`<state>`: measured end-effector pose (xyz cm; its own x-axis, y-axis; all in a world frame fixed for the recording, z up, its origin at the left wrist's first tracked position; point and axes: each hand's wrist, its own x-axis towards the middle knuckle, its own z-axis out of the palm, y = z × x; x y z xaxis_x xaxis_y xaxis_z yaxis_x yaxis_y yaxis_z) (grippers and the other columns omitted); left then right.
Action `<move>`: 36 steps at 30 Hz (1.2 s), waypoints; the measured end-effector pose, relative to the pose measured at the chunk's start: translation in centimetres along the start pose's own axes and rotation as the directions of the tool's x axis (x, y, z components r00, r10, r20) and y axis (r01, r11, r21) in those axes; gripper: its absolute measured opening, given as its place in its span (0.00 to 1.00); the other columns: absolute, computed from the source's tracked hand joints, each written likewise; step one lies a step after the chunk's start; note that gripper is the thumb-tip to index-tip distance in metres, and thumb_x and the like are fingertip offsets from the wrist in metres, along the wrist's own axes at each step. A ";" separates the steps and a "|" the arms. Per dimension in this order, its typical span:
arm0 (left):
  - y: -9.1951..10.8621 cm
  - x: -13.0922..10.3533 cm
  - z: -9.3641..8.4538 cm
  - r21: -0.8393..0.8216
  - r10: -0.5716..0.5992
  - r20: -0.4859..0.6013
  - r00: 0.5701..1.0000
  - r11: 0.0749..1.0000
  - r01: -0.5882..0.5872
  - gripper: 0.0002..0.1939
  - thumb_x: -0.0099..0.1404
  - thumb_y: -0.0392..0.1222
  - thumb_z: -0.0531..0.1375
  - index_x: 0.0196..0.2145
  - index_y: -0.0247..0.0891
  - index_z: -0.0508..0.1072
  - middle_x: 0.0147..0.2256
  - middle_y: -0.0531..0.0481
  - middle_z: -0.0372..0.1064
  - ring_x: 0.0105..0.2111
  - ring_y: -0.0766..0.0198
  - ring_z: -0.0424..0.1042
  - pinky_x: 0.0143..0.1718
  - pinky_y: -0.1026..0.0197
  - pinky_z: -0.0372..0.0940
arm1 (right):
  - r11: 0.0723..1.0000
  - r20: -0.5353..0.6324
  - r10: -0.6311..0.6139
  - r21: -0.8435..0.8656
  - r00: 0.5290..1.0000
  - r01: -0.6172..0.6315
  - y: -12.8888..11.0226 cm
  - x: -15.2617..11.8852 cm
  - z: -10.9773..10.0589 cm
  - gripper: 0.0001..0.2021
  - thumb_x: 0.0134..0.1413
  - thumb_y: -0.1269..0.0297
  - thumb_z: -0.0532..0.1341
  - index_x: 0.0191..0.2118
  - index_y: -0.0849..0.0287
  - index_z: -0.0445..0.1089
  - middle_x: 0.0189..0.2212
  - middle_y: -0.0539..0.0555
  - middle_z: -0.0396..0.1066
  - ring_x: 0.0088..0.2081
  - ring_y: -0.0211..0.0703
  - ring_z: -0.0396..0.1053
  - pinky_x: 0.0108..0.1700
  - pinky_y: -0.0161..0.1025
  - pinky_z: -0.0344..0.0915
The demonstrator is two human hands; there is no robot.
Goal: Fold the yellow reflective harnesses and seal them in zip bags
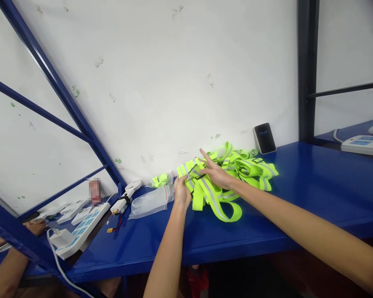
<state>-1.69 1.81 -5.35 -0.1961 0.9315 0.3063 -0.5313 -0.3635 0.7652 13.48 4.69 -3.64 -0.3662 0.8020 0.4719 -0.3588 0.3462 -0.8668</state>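
My left hand (182,192) is closed on the edge of a folded neon yellow-green reflective strap (189,170) with silver stripes and dark buckles. Across from it, my right hand (216,173) has its fingers stretched out and apart, lying against the straps. A loop of strap (216,203) hangs from the bundle onto the blue table. Just behind and to the right, a tangled pile of the same reflective straps (247,165) lies on the table, partly hidden by my right hand.
Left of my hands are clear plastic bags (152,201), one with neon material inside, and a white handheld fan (133,187) beside wires. A dark-screened device (265,138) leans on the wall. Power strips (83,231) and blue posts flank the table (323,186). Another person's hand (35,227) shows far left.
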 end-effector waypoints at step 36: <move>-0.6 -0.7 -0.3 0.289 -0.120 0.171 0.978 0.955 0.066 0.24 0.59 0.50 0.64 0.52 0.40 0.71 0.46 0.43 0.73 0.46 0.56 0.73 0.44 0.59 0.68 | 0.938 -0.054 0.065 0.344 0.996 -0.042 -2.1 -0.3 0.3 0.25 0.37 0.71 0.66 0.47 0.53 0.67 0.26 0.46 0.70 0.29 0.39 0.68 0.33 0.36 0.67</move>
<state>-1.47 1.34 -6.18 0.0129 0.9523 0.3050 -0.2818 -0.2892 0.9149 14.14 3.58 -1.89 -0.3414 0.8480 0.4055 -0.6168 0.1234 -0.7774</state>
